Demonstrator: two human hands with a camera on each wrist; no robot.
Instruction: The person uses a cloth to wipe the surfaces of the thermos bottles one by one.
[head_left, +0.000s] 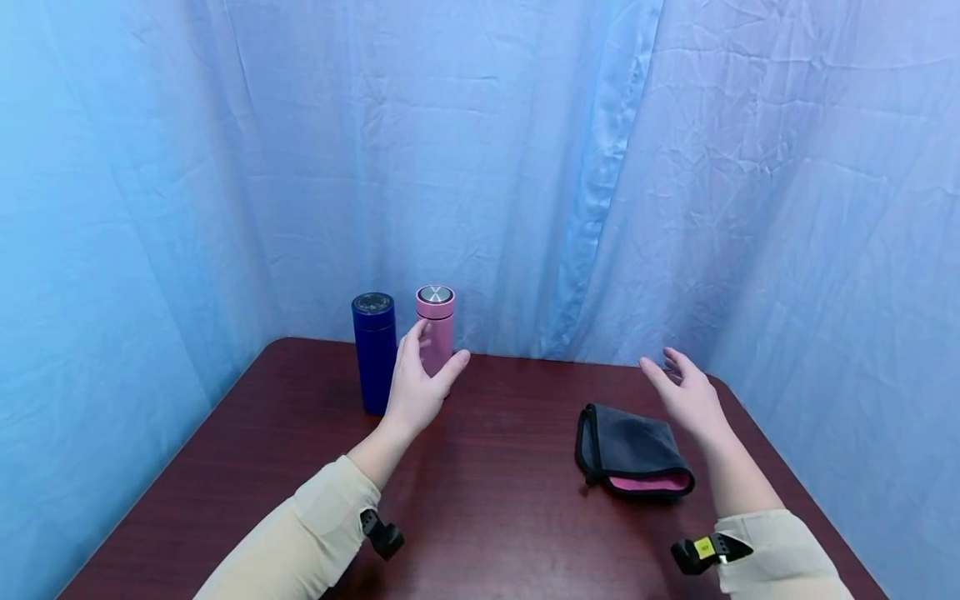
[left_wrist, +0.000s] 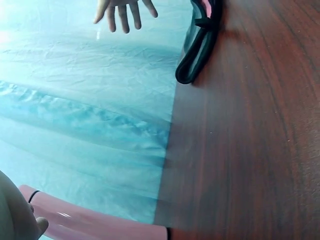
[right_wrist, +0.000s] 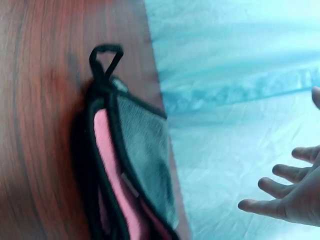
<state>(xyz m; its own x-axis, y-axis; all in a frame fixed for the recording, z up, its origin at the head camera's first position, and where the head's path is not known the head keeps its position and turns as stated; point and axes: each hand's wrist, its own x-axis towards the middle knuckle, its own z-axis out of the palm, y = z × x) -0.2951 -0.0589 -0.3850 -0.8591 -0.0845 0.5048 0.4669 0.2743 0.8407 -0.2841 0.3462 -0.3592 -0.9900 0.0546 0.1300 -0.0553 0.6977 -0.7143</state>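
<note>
Two bottles: a blue bottle point(head_left: 375, 358) and a pink bottle point(head_left: 442, 340), near the far edge of the dark red table point(head_left: 495, 508), left of centre; both upright, long axes vertical.
Left hand point(head_left: 418, 393): thumb spread wide of the fingers, gripping nothing that shows — it overlaps the pink bottle in the head view; whether it touches, I cannot tell.
Nearer hand: the left, by far — the pink bottle stands directly by its fingers, the blue one just to their left.
Grey pouch point(head_left: 637, 443): folded on the table's right side, black-edged, pink lining showing.
Right hand point(head_left: 692, 402): raised beside the pouch's far right corner, fingers spread, holding nothing.
Backdrop: a pale blue curtain point(head_left: 487, 167).
</note>
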